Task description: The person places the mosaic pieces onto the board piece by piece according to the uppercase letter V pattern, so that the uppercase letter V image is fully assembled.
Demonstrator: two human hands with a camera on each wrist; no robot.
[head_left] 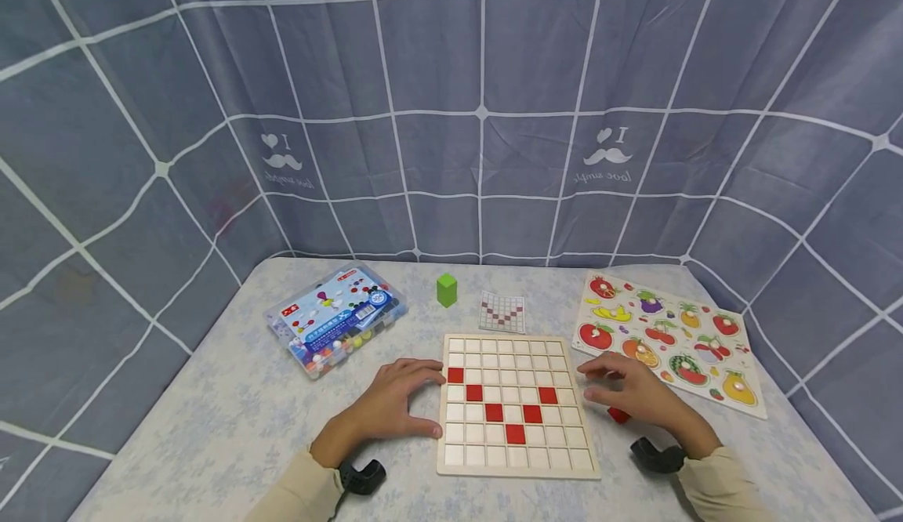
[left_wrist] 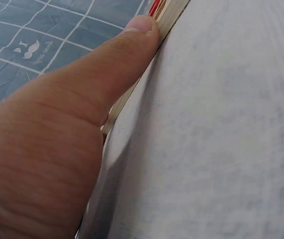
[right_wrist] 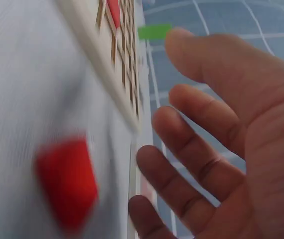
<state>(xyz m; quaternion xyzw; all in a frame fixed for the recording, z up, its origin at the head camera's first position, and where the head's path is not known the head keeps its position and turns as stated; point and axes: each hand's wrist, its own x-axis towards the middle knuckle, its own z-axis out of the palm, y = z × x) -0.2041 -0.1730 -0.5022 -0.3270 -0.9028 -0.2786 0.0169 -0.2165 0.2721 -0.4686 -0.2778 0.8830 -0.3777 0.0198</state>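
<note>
A light wooden grid board (head_left: 589, 467) lies flat on the table, with several red squares (head_left: 516, 434) in its cells forming a slanting V. At its left edge is my left hand (head_left: 388, 400), thumb and fingertips spread along the side. The left wrist view shows that thumb (left_wrist: 127, 52) touching the board's rim. Beyond the right edge hovers my right hand (head_left: 635, 389), fingers loosely bent and holding nothing. Under it a red block (right_wrist: 68, 184) sits on the table, partly hidden by the hand in the head view. A small pattern card (head_left: 502, 312) lies behind the board.
A green block (head_left: 447, 290) stands behind the board, left of the card. To the back left lies a clear plastic case (head_left: 337, 314) of coloured beads. A fruit puzzle board (head_left: 670, 342) is at the right, close to my right hand. Grid-patterned curtains (head_left: 437, 154) surround the table.
</note>
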